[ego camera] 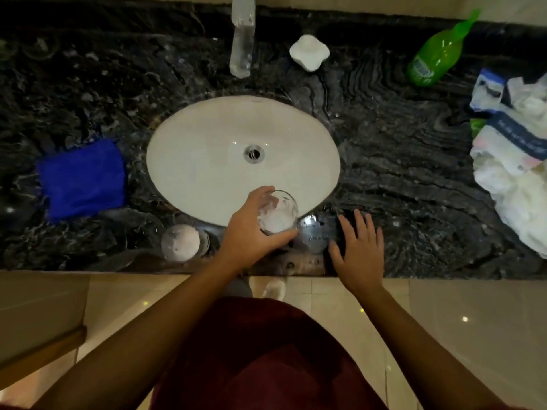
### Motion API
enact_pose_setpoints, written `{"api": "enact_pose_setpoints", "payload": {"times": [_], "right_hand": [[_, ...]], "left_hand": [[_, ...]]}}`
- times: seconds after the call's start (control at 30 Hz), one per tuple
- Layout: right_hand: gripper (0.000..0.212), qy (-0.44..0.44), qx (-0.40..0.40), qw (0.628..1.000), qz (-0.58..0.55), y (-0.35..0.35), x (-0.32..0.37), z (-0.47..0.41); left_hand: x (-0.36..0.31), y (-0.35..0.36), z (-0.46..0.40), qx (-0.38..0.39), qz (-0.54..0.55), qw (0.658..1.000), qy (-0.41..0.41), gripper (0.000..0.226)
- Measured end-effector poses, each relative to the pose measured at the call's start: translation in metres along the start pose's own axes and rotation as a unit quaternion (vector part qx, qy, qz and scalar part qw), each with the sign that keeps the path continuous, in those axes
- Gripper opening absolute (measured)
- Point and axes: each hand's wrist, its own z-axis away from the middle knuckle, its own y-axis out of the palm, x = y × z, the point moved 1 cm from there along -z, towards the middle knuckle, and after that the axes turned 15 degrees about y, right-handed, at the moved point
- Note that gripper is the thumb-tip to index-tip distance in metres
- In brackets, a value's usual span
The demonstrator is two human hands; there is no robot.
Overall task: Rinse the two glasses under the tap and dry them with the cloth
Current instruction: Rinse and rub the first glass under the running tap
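Dark veined marble makes up the worktop [399, 149], with a white oval basin [207, 161] sunk into it. The person's left hand [251, 232] has its fingers [260, 196] curled round a clear glass [278, 213], held upright over the near rim of the basin. The second glass [183, 242] stands on the worktop just left of that hand, close to the front edge and apart from it. The right hand [359, 247] holds nothing — its fingers are spread wide and flat over the worktop near the edge, just beside a round shiny object [312, 232] that I cannot make out. A folded blue cloth [83, 179] lies on the worktop left of the basin. Behind the basin stands a clear bottle [242, 45], with a white knobbed object [309, 51] beside it, and further right a green bottle [435, 57] — then a heap of crumpled white bags [515, 161] at the far right.
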Motion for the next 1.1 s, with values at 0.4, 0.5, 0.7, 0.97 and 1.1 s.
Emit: {"api": "enact_pose_setpoints", "payload": {"times": [0.4, 0.5, 0.7, 0.97, 1.1], "right_hand": [[0.061, -0.125, -0.069, 0.967, -0.211, -0.085, 0.221, -0.160], [0.057, -0.175, -0.111, 0.944, -0.256, -0.095, 0.279, -0.207], [0.048, -0.241, -0.109, 0.941, -0.213, -0.087, 0.322, -0.261], [0.049, -0.298, -0.110, 0.885, -0.341, -0.060, 0.318, -0.285], [0.059, -0.305, -0.103, 0.863, -0.389, -0.057, 0.320, -0.295]], "left_hand": [[0.063, -0.133, -0.157, -0.036, 0.002, 0.999, -0.025, 0.094], [0.090, -0.139, -0.182, -0.029, 0.012, 0.999, -0.026, 0.090], [0.122, -0.127, -0.215, -0.008, 0.029, 0.999, -0.021, 0.091], [0.138, -0.101, -0.225, -0.027, 0.044, 0.999, -0.002, 0.095], [0.139, -0.095, -0.237, -0.042, 0.016, 0.999, 0.017, 0.089]]}}
